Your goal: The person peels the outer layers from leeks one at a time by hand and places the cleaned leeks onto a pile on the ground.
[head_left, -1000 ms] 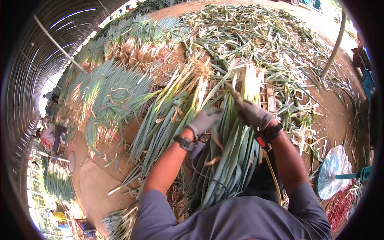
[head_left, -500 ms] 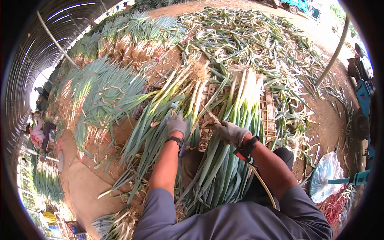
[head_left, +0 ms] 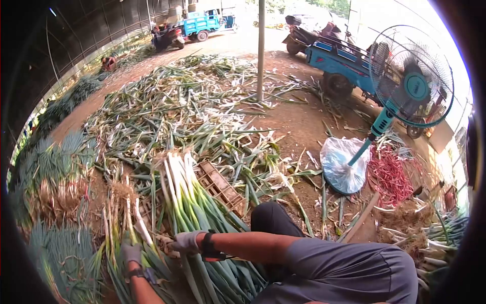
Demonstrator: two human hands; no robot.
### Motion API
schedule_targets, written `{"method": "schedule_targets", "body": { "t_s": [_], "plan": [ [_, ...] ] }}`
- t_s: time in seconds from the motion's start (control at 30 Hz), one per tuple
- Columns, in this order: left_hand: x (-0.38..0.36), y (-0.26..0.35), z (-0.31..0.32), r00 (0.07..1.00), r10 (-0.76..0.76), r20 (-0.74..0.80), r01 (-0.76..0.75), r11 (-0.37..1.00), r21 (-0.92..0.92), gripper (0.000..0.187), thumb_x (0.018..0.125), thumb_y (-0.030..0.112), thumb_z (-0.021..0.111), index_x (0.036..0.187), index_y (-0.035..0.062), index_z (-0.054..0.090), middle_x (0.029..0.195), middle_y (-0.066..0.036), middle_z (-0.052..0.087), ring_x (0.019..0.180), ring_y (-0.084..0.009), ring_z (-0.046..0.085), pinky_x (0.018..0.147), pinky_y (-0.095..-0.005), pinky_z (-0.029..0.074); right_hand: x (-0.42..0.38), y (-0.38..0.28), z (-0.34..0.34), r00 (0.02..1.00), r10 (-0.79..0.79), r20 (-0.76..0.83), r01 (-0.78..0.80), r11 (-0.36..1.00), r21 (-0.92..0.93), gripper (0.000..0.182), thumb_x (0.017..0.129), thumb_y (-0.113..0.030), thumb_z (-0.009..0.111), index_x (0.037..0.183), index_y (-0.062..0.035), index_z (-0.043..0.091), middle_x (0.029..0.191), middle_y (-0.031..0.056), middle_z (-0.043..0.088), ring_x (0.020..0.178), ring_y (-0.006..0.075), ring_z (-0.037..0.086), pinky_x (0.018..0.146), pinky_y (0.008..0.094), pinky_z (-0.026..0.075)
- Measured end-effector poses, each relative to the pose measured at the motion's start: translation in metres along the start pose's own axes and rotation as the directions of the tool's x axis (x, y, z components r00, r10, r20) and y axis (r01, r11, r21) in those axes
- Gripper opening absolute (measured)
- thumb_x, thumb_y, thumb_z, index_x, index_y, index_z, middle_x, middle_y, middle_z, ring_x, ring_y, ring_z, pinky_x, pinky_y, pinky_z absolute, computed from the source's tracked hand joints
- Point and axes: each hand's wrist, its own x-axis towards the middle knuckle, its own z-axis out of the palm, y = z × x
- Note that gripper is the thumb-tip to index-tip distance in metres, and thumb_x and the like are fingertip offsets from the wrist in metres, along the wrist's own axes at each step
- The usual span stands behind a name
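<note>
My left hand (head_left: 132,253), in a grey glove, is closed around the leaves of a green onion in a loose pile of untrimmed green onions (head_left: 105,238). To its right, my gloved right hand (head_left: 186,241) is curled with a brown dry leaf strip (head_left: 165,241) at its fingers. Beneath and beyond that hand lies a bundle of cleaned green onions (head_left: 188,195), white ends pointing away from me. They rest across a brown plastic crate (head_left: 221,188). The fingertips of both hands are partly hidden.
Stripped onion leaves (head_left: 172,109) cover the ground ahead. A teal standing fan (head_left: 416,87) has its base in a plastic bag, beside red ties (head_left: 390,175). A pole (head_left: 260,50) and a blue cargo tricycle (head_left: 334,63) stand farther off. More onion bundles (head_left: 61,258) lie left.
The view has swung to the right, bringing the fan and tricycle fully in. Both hands now appear lower and farther left, still at the same onions.
</note>
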Motion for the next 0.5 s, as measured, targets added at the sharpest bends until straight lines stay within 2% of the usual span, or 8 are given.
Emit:
{"method": "schedule_targets", "body": {
  "t_s": [0.07,0.13,0.2,0.3,0.37,0.4,0.43,0.5],
  "plan": [
    [0.047,0.012,-0.036,0.997,0.037,-0.065,-0.035,0.999,0.028,0.05,0.081,0.013,0.071,0.129,0.0039,0.061,0.106,-0.018,0.071,0.088,-0.0316,0.07,0.082,-0.0416,0.055,0.013,0.004,0.003,0.992,0.125,0.028,-0.126,0.992,0.014,0.055,0.098,-0.048,0.05,0.099,0.0052,0.062,0.082,0.0131,0.064,0.064,0.0256,0.064,0.055,0.0405,0.051],
    [0.021,0.133,-0.089,0.994,0.021,-0.105,-0.004,0.986,0.166,0.049,0.082,0.013,0.069,0.129,0.0036,0.061,0.106,-0.021,0.071,0.089,-0.0317,0.07,0.081,-0.0414,0.055,0.009,0.005,0.004,0.996,0.078,0.032,-0.08,0.995,0.053,0.054,0.097,-0.049,0.049,0.096,0.0035,0.063,0.078,0.0127,0.062,0.061,0.0247,0.063,0.054,0.0401,0.05],
    [0.047,0.149,-0.105,0.859,0.358,-0.365,-0.223,0.905,0.363,0.05,0.082,0.013,0.068,0.131,0.0042,0.06,0.108,-0.023,0.071,0.089,-0.0339,0.072,0.081,-0.0439,0.055,0.001,-0.005,0.0,0.997,0.068,0.04,-0.07,0.995,0.077,0.056,0.096,-0.053,0.049,0.092,0.0013,0.064,0.073,0.0121,0.061,0.058,0.0236,0.061,0.052,0.0396,0.049],
    [0.052,0.161,-0.091,0.914,0.337,-0.226,-0.2,0.858,0.472,0.053,0.081,0.013,0.069,0.132,0.0064,0.061,0.113,-0.023,0.071,0.096,-0.0376,0.072,0.084,-0.0467,0.055,0.002,-0.009,0.007,0.992,0.123,0.04,-0.127,0.982,0.14,0.069,0.095,-0.069,0.044,0.081,-0.0053,0.064,0.063,0.0097,0.057,0.053,0.0216,0.055,0.05,0.038,0.045],
    [0.027,0.168,-0.066,0.992,-0.034,0.122,-0.068,0.669,0.74,0.066,0.074,0.029,0.075,0.135,0.0074,0.062,0.126,-0.023,0.067,0.116,-0.0377,0.066,0.101,-0.0466,0.052,0.011,0.006,-0.002,0.998,0.059,-0.034,-0.055,0.992,0.109,0.073,0.095,-0.073,0.041,0.08,-0.0058,0.064,0.063,0.0099,0.056,0.054,0.0234,0.056,0.053,0.0395,0.046],
    [0.012,0.151,-0.053,0.961,-0.026,0.277,-0.175,0.717,0.675,0.064,0.072,0.037,0.075,0.128,0.0069,0.066,0.125,-0.026,0.067,0.12,-0.0387,0.064,0.105,-0.0445,0.049,0.002,0.001,-0.004,0.999,0.02,-0.033,-0.019,0.999,0.031,0.07,0.096,-0.071,0.041,0.084,-0.0064,0.065,0.066,0.0106,0.058,0.057,0.025,0.057,0.057,0.041,0.048],
    [0.009,0.119,-0.036,0.955,-0.054,0.293,-0.185,0.662,0.726,0.069,0.074,0.037,0.075,0.134,0.0047,0.063,0.133,-0.025,0.064,0.127,-0.0371,0.06,0.11,-0.0439,0.045,-0.008,-0.006,-0.005,0.999,-0.02,-0.032,0.018,0.999,-0.047,0.067,0.097,-0.068,0.041,0.088,-0.0069,0.067,0.068,0.0113,0.059,0.061,0.0267,0.059,0.062,0.0426,0.05],
    [0.001,0.064,-0.022,0.962,0.114,0.248,-0.241,0.78,0.577,0.073,0.078,0.035,0.075,0.141,0.0025,0.056,0.136,-0.024,0.063,0.126,-0.0388,0.06,0.108,-0.0438,0.046,-0.009,-0.002,-0.008,0.999,-0.042,0.011,0.041,0.998,0.047,0.057,0.097,-0.059,0.046,0.096,-0.0059,0.069,0.07,0.0091,0.062,0.058,0.0233,0.06,0.056,0.0393,0.048]
  ]
}}
